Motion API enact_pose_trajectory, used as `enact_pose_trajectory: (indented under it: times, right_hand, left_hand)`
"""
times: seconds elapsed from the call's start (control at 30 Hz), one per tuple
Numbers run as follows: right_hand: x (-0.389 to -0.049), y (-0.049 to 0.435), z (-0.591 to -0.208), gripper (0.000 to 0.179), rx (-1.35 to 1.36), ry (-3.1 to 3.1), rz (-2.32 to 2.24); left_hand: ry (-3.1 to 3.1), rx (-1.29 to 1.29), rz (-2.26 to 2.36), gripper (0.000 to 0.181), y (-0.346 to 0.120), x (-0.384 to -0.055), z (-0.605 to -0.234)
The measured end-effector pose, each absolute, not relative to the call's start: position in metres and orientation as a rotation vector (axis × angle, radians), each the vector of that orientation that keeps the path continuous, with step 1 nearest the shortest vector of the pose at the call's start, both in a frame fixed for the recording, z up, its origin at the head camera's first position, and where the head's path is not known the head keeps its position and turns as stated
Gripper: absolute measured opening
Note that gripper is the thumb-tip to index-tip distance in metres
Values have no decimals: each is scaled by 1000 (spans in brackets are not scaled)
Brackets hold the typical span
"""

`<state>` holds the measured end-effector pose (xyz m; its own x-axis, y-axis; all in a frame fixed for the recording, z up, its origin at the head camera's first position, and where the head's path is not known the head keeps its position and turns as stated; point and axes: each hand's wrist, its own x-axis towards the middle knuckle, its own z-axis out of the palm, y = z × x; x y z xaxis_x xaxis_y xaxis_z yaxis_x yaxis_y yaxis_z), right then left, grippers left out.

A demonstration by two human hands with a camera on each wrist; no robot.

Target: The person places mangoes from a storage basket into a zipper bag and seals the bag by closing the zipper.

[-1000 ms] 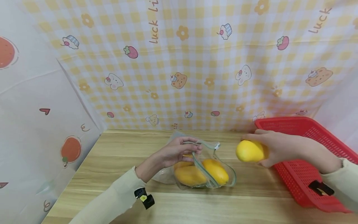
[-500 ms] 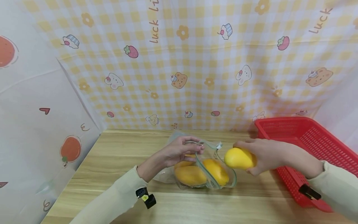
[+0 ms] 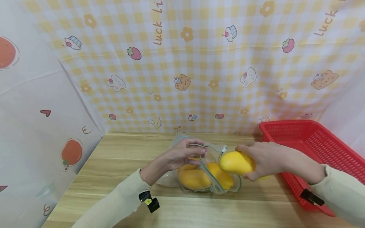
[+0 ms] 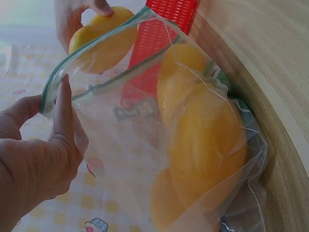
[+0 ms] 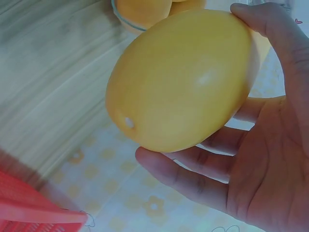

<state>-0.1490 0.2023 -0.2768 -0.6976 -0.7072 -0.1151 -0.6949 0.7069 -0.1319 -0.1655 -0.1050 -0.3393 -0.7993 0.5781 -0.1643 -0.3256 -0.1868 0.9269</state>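
My left hand (image 3: 182, 153) pinches the rim of a clear zip bag (image 4: 116, 145) with a green seal strip, holding its mouth apart. Inside the bag, low on the tabletop, lie yellow mangoes (image 3: 195, 179); the left wrist view shows three through the plastic. My right hand (image 3: 272, 158) grips another mango (image 3: 235, 162) by one side, thumb and fingers spread round it. This mango's free end overlaps the right edge of the bag's mouth in the head view. A pale spot marks its near end in the right wrist view.
A red plastic basket (image 3: 310, 202) with slotted walls stands at the right, under my right forearm. Behind the wooden table (image 3: 131, 145) hangs a yellow checked cloth (image 3: 159, 63). A white printed sheet (image 3: 37, 133) covers the left side.
My right hand has carried its mango leftward from beside the basket to the bag's mouth. The left hand and bag have barely moved.
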Motion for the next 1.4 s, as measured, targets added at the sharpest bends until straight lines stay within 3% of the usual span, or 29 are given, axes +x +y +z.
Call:
enact_pose_trajectory:
  times: [0.63, 1.4]
  right_hand:
    - [-144, 182, -275, 75, -1170, 2856, -17]
    - [-138, 159, -276, 69, -1176, 2938, 52]
  left_hand:
    - [1493, 293, 2034, 26, -103, -168, -342]
    - [1483, 283, 2064, 27, -104, -168, -338]
